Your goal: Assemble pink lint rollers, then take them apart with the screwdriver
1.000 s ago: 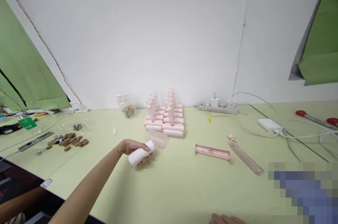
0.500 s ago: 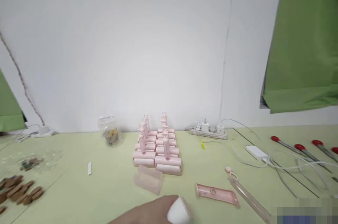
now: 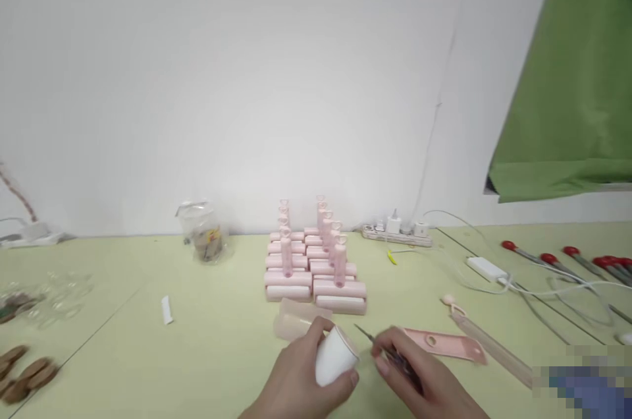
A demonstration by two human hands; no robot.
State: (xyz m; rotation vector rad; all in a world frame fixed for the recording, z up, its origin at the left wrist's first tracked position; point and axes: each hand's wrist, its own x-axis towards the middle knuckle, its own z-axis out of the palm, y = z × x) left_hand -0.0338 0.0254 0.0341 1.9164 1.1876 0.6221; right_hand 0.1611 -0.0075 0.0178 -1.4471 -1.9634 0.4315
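My left hand [image 3: 306, 373] is wrapped around a white lint-roller roll [image 3: 336, 356], its end tilted up to the right. In my right hand [image 3: 419, 366] is a thin pointed metal tool [image 3: 364, 332] with a dark handle, its tip near the roll but apart from it. Just behind the left hand lies a translucent pale pink cover [image 3: 296, 319]. A pink half-shell cover [image 3: 444, 344] with a round hole rests behind my right hand. To its right is a clear pinkish handle [image 3: 494, 346] with a loop.
Two rows of pink lint rollers [image 3: 340, 288] stand towards the wall. A power strip [image 3: 395, 234], white adapter [image 3: 486, 269] and cables lie right, with red-ended tools [image 3: 548, 259]. Left are a plastic bag [image 3: 205, 234], a white strip [image 3: 166, 310] and brown pieces [image 3: 32, 379].
My right hand has come into view with the pointed tool. The left hand, holding the roll, now shows more fully and higher up. The camera view has shifted.
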